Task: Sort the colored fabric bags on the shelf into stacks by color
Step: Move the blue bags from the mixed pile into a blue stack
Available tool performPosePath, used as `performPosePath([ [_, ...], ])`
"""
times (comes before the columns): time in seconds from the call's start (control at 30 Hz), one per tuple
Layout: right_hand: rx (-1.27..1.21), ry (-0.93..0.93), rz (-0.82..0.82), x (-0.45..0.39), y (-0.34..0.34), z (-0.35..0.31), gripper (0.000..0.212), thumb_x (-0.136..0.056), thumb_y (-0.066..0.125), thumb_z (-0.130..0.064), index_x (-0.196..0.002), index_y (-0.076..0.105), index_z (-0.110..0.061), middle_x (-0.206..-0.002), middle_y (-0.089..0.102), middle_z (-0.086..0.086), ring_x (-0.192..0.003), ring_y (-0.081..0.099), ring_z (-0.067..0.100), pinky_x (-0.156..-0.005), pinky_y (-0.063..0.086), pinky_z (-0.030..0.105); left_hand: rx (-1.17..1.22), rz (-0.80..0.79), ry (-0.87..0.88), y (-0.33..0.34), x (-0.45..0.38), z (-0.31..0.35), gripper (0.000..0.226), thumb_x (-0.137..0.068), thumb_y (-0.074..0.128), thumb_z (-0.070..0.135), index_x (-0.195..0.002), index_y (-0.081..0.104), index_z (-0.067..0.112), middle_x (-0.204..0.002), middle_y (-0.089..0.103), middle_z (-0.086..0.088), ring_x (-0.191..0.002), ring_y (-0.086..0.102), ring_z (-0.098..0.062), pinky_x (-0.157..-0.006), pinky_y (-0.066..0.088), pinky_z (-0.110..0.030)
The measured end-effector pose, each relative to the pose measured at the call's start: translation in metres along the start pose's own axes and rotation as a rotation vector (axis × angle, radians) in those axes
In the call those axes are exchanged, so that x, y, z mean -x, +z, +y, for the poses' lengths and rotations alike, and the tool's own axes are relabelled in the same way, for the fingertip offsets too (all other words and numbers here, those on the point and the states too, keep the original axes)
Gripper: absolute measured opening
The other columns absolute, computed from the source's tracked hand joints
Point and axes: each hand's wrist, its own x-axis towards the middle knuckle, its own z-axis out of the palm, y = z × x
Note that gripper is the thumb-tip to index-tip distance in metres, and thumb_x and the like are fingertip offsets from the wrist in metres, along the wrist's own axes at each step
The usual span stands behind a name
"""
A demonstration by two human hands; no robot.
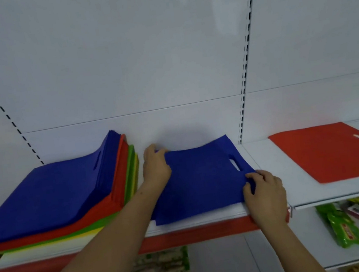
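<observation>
Blue fabric bag [200, 183] lies flat on the white shelf [269, 169], between the mixed pile [51, 193] and a red bag [333, 149]. Our left hand [156, 165] pinches its far corner, our right hand [264, 193] its near edge. We judge it light, thin and floppy, best held at two corners.

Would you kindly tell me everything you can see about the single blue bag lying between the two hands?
The single blue bag is a flat, deep-blue piece of felt-like fabric with a die-cut slot handle near its right edge. It lies on the white shelf, its far edge slightly lifted, between the mixed pile and the red bag. The left hand grips its far left corner; the right hand pinches its near right edge.
</observation>
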Motion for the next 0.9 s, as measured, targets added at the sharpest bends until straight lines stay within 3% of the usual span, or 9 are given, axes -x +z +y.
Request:
performPosePath([
  [0.07, 0.023, 0.008, -0.019, 0.0, 0.002, 0.0, 0.035, -0.091, 0.06, -0.023, -0.125, 0.064, -0.014, -0.139, 0.054, 0.013, -0.12, 0.051, 0.032, -0.098, 0.045, 0.044, -0.162, -0.066, -0.161, 0.012, -0.001, -0.012, 0.045, -0.089, 0.062, 0.025, -0.133, 0.055, 0.017, -0.147, 0.031, -0.015, -0.135, 0.032, -0.034, -0.109, 0.034, -0.038],
  [0.17, 0.014, -0.005, -0.032, 0.0, 0.003, 0.001, 0.038, -0.092, 0.06, -0.022, -0.128, 0.063, -0.01, -0.131, 0.061, 0.012, -0.112, 0.055, 0.031, -0.093, 0.047, 0.044, -0.137, -0.133, -0.349, 0.016, 0.0, -0.011, 0.064, -0.091, 0.063, 0.042, -0.146, 0.041, 0.017, -0.144, 0.033, -0.019, -0.13, 0.039, -0.035, -0.105, 0.04, -0.041],
  [0.3, -0.003, 0.006, -0.043, -0.001, 0.001, 0.0, 0.039, -0.094, 0.058, -0.025, -0.129, 0.063, -0.009, -0.125, 0.065, 0.008, -0.11, 0.056, 0.027, -0.092, 0.047, 0.04, -0.051, -0.129, -0.265, 0.015, -0.007, -0.009, 0.065, -0.092, 0.065, 0.037, -0.148, 0.039, 0.015, -0.14, 0.038, -0.02, -0.122, 0.049, -0.033, -0.098, 0.043, -0.034],
  [0.47, 0.031, 0.001, -0.04, -0.002, 0.005, 0.001, 0.041, -0.094, 0.057, -0.028, -0.131, 0.061, -0.011, -0.124, 0.066, 0.006, -0.109, 0.057, 0.026, -0.091, 0.048, 0.039, -0.077, -0.187, -0.276, 0.015, -0.015, -0.014, 0.068, -0.091, 0.064, 0.04, -0.15, 0.037, 0.017, -0.144, 0.035, -0.017, -0.127, 0.045, -0.031, -0.099, 0.045, -0.034],
  [0.63, 0.043, 0.036, -0.063, -0.002, -0.001, -0.005, 0.045, -0.097, 0.05, -0.033, -0.138, 0.055, -0.013, -0.144, 0.052, 0.008, -0.128, 0.047, 0.03, -0.105, 0.038, 0.045, -0.072, -0.142, -0.169, 0.011, -0.013, 0.011, 0.054, -0.093, 0.059, 0.031, -0.14, 0.045, 0.009, -0.144, 0.036, -0.019, -0.124, 0.044, -0.031, -0.101, 0.045, -0.037],
  [0.8, -0.225, -0.09, 0.048, -0.003, -0.016, -0.057, 0.044, -0.097, 0.052, -0.03, -0.136, 0.056, -0.01, -0.141, 0.055, 0.009, -0.13, 0.047, 0.026, -0.108, 0.039, 0.041, 0.216, -0.077, 0.066, -0.035, -0.026, 0.057, 0.057, -0.098, 0.056, 0.026, -0.149, 0.037, 0.011, -0.15, 0.034, -0.011, -0.132, 0.043, -0.024, -0.11, 0.033, -0.027],
  [0.9, -0.384, -0.154, 0.036, 0.01, -0.022, -0.113, 0.047, -0.099, 0.05, -0.033, -0.142, 0.05, -0.015, -0.145, 0.051, 0.001, -0.135, 0.041, 0.019, -0.109, 0.036, 0.034, 0.313, -0.059, 0.145, -0.082, -0.032, 0.067, 0.05, -0.097, 0.058, 0.025, -0.144, 0.046, 0.015, -0.135, 0.052, -0.007, -0.12, 0.054, -0.02, -0.097, 0.04, -0.023],
])
